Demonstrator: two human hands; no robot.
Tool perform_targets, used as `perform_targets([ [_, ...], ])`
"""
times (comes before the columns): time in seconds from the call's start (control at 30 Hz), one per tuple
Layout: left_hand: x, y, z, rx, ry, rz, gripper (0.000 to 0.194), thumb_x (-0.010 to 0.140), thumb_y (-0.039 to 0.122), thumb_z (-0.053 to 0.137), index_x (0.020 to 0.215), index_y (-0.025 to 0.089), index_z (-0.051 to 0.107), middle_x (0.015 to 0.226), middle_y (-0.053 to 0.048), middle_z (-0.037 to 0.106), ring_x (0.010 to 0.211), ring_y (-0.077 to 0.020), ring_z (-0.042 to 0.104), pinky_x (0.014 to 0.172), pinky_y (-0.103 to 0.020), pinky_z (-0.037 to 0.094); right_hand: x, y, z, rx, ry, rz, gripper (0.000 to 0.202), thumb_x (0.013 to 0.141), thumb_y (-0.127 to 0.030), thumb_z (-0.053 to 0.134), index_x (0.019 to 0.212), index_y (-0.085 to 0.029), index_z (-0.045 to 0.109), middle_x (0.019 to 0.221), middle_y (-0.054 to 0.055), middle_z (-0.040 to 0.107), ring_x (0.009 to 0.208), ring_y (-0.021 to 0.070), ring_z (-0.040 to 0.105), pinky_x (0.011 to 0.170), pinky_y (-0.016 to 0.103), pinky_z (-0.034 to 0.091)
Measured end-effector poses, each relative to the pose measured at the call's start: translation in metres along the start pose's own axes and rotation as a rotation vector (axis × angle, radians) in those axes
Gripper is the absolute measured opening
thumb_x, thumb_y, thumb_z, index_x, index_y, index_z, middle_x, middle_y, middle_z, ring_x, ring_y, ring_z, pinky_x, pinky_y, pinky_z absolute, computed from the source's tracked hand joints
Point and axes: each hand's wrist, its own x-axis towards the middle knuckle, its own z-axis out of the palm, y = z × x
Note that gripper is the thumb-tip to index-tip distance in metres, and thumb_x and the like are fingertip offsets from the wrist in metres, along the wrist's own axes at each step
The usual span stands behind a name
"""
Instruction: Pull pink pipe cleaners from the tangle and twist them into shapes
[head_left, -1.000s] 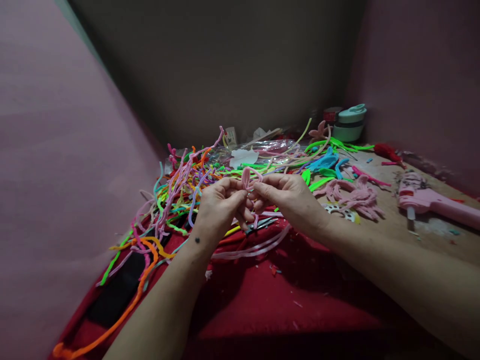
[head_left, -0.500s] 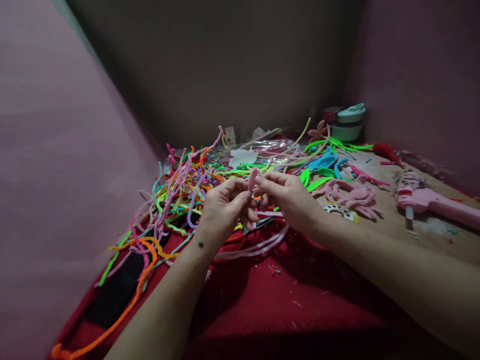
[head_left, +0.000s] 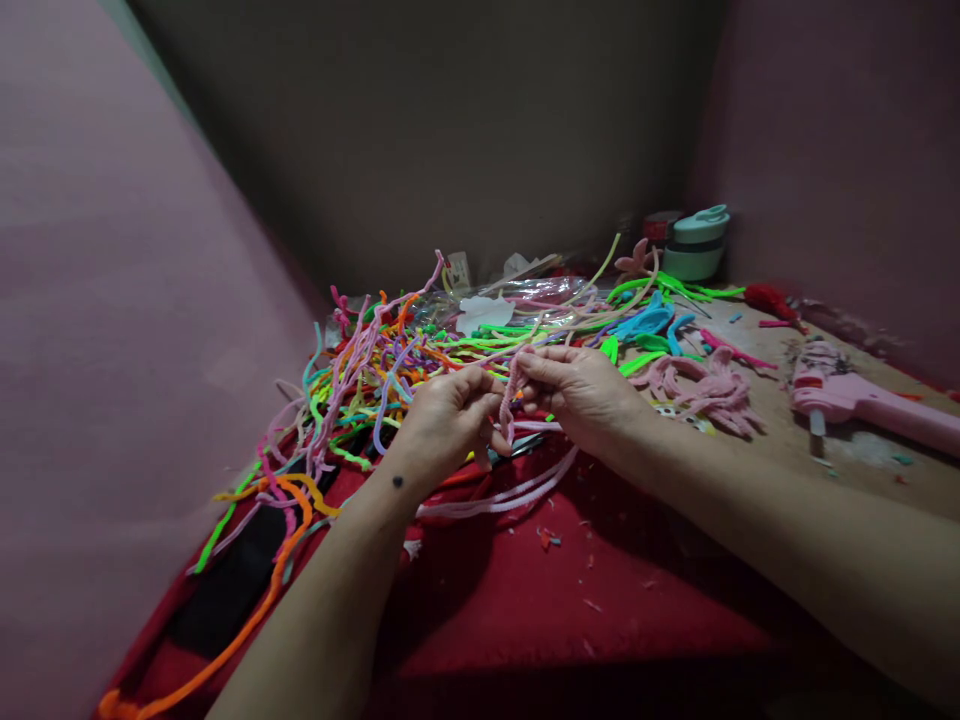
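Fuzzy pink pipe cleaner, bent into a narrow folded shape, hangs between my two hands above the table's front part. My right hand pinches its upper end between thumb and fingertips. Along the lower left side of it, the curled fingers of my left hand close on the piece; their exact contact is partly hidden. Just behind both hands lies a tangled heap of coloured pipe cleaners. Two pale pink stems curve on the red cloth under my hands.
A pink glue gun lies on the board at right, near bundled pink pieces. Green leaf shapes and blue loops sit behind them. A mint container stands at the back. Scraps dot the red cloth.
The pink piece has turned and now hangs lower, showing more of its length. My left hand has shifted slightly left and down, while the right keeps its pinch at the top.
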Motion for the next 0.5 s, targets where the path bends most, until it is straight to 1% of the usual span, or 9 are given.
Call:
perform_targets([
  [0.1, -0.001, 0.001, -0.005, 0.127, 0.022, 0.002, 0.009, 0.075, 0.024, 0.052, 0.076, 0.016, 0.056, 0.053, 0.001, 0.056, 0.046, -0.0151, 0.060, 0.035, -0.020, 0.042, 0.000, 0.000, 0.000, -0.014, 0.011, -0.008, 0.014, 0.065, -0.023, 0.069, 0.065, -0.012, 0.061, 0.055, -0.001, 0.056, 0.045, 0.0076, 0.050, 0.046, 0.023, 0.043],
  [0.17, -0.001, 0.003, -0.007, 0.278, 0.114, 0.085, 0.010, 0.074, 0.024, 0.055, 0.073, 0.016, 0.060, 0.060, -0.001, 0.058, 0.050, -0.0127, 0.058, 0.040, -0.020, 0.042, 0.001, 0.002, -0.002, -0.012, 0.011, -0.021, 0.014, 0.064, -0.024, 0.070, 0.066, -0.013, 0.062, 0.055, -0.001, 0.056, 0.046, 0.0074, 0.049, 0.047, 0.023, 0.042],
  [0.23, -0.001, 0.003, -0.008, 0.415, 0.241, 0.228, 0.011, 0.072, 0.024, 0.057, 0.073, 0.016, 0.064, 0.075, -0.003, 0.061, 0.060, -0.0118, 0.058, 0.049, -0.020, 0.043, 0.002, 0.003, -0.003, -0.016, 0.023, -0.033, 0.014, 0.063, -0.025, 0.071, 0.067, -0.014, 0.063, 0.055, -0.002, 0.056, 0.046, 0.0065, 0.047, 0.047, 0.022, 0.041],
  [0.27, -0.001, 0.003, -0.008, 0.444, 0.297, 0.283, 0.011, 0.072, 0.025, 0.058, 0.075, 0.017, 0.066, 0.081, -0.004, 0.061, 0.064, -0.0114, 0.057, 0.052, -0.021, 0.043, 0.002, 0.004, -0.003, -0.023, 0.031, -0.035, 0.013, 0.063, -0.024, 0.071, 0.067, -0.014, 0.064, 0.055, -0.002, 0.056, 0.046, 0.0063, 0.046, 0.047, 0.022, 0.041],
  [0.3, -0.001, 0.002, -0.006, 0.440, 0.331, 0.302, 0.013, 0.072, 0.026, 0.059, 0.077, 0.017, 0.066, 0.083, -0.004, 0.061, 0.064, -0.0109, 0.056, 0.053, -0.021, 0.042, 0.002, 0.004, -0.003, -0.034, 0.033, -0.037, 0.013, 0.063, -0.024, 0.071, 0.067, -0.014, 0.064, 0.056, -0.002, 0.056, 0.047, 0.0062, 0.046, 0.048, 0.022, 0.041],
  [0.33, -0.001, 0.001, -0.004, 0.404, 0.334, 0.286, 0.014, 0.071, 0.028, 0.060, 0.079, 0.017, 0.066, 0.079, -0.002, 0.061, 0.060, -0.0099, 0.054, 0.051, -0.021, 0.041, 0.001, 0.005, -0.002, -0.044, 0.027, -0.039, 0.012, 0.063, -0.024, 0.071, 0.066, -0.014, 0.065, 0.058, -0.001, 0.057, 0.048, 0.0063, 0.047, 0.049, 0.022, 0.041],
  [0.37, -0.001, 0.000, -0.002, 0.344, 0.310, 0.242, 0.015, 0.071, 0.029, 0.061, 0.079, 0.017, 0.065, 0.071, -0.001, 0.061, 0.053, -0.0088, 0.051, 0.048, -0.020, 0.039, 0.001, 0.005, -0.002, -0.053, 0.018, -0.040, 0.012, 0.063, -0.024, 0.071, 0.066, -0.014, 0.065, 0.059, -0.001, 0.058, 0.049, 0.0063, 0.048, 0.050, 0.022, 0.041],
  [0.43, 0.000, -0.003, 0.004, 0.217, 0.237, 0.137, 0.014, 0.072, 0.030, 0.060, 0.074, 0.016, 0.062, 0.053, 0.004, 0.054, 0.041, -0.0069, 0.044, 0.042, -0.019, 0.034, -0.001, 0.006, -0.001, -0.059, -0.011, -0.044, 0.012, 0.063, -0.024, 0.071, 0.064, -0.014, 0.065, 0.061, 0.000, 0.060, 0.051, 0.0064, 0.049, 0.051, 0.022, 0.040],
  [0.5, -0.001, -0.004, 0.007, 0.143, 0.192, 0.083, 0.015, 0.072, 0.029, 0.059, 0.066, 0.016, 0.058, 0.044, 0.006, 0.046, 0.037, -0.0058, 0.040, 0.040, -0.018, 0.032, -0.002, 0.005, -0.001, -0.063, -0.038, -0.060, 0.013, 0.064, -0.025, 0.070, 0.063, -0.014, 0.065, 0.063, 0.000, 0.061, 0.052, 0.0066, 0.050, 0.051, 0.022, 0.039],
])
